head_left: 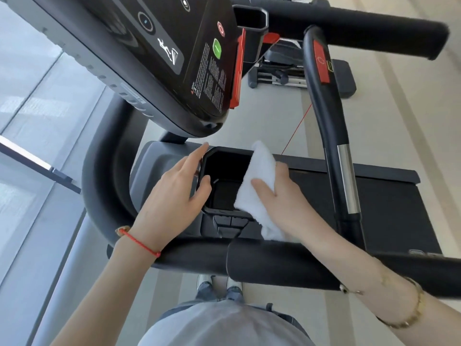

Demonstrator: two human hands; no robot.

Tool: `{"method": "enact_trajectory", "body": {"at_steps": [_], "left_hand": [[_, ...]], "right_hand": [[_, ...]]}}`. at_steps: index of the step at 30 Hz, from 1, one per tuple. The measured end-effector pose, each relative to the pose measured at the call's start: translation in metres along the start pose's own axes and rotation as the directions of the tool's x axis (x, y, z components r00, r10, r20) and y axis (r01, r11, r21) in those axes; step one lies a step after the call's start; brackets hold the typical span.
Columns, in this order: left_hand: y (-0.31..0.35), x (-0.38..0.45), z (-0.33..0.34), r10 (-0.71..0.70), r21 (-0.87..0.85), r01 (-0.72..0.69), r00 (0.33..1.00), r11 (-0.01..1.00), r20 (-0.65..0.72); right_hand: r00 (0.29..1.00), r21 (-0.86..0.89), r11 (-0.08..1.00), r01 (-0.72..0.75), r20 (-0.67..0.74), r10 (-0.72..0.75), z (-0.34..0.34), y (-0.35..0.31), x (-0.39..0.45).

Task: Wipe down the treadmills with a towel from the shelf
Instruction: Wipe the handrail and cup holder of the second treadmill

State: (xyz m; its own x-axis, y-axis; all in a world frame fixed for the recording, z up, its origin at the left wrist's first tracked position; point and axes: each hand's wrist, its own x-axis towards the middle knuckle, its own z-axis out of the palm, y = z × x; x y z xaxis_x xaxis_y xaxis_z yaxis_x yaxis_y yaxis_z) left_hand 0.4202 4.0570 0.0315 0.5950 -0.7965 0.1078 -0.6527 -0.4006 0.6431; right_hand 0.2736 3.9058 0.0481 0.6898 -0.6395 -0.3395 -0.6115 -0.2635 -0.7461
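Towel (257, 181), white, soft and light, drapes over the right rim of the treadmill's cup holder (224, 178), bunched in the right hand (277, 188); left hand (174, 193) rests spread on the left rim

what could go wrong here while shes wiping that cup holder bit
1. The white towel has a loose tail hanging below the right hand; it might snag on the small buttons beside the black storage pocket.
2. The left hand rests on the pocket's rim right under the console, so lifting it quickly could knock the console's lower edge.
3. The red safety cord runs close by; a wide wipe could catch it.
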Motion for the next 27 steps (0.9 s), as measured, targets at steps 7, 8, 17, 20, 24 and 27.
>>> {"method": "enact_trajectory", "body": {"at_steps": [7, 8, 17, 20, 24, 27], "left_hand": [[0.001, 0.000, -0.002, 0.017, -0.029, -0.017, 1.000, 0.999, 0.015], [0.001, 0.000, -0.002, 0.020, -0.029, -0.020, 1.000, 0.999, 0.013], [0.003, -0.001, 0.000, 0.011, -0.012, -0.011, 1.000, 1.000, -0.001], [0.005, -0.002, -0.001, -0.013, 0.002, 0.013, 1.000, 1.000, -0.001], [0.006, -0.005, -0.003, -0.022, 0.029, 0.023, 0.999, 0.999, -0.033], [0.009, -0.006, -0.003, -0.035, 0.054, 0.038, 0.998, 0.998, -0.048]], "right_hand": [[1.000, -0.068, 0.997, 0.027, 0.015, -0.026, -0.008, -0.017, 0.025], [0.999, -0.073, 0.997, 0.038, 0.023, -0.036, -0.010, -0.019, 0.027], [0.998, 0.041, 0.997, -0.066, 0.025, 0.065, 0.004, -0.006, -0.013], [1.000, -0.110, 0.994, 0.017, 0.024, -0.014, -0.003, -0.010, 0.009], [0.973, -0.301, 0.926, 0.226, 0.120, -0.198, -0.020, -0.020, 0.046], [0.904, -0.428, 0.806, 0.409, 0.309, -0.295, -0.031, -0.033, 0.068]]}}
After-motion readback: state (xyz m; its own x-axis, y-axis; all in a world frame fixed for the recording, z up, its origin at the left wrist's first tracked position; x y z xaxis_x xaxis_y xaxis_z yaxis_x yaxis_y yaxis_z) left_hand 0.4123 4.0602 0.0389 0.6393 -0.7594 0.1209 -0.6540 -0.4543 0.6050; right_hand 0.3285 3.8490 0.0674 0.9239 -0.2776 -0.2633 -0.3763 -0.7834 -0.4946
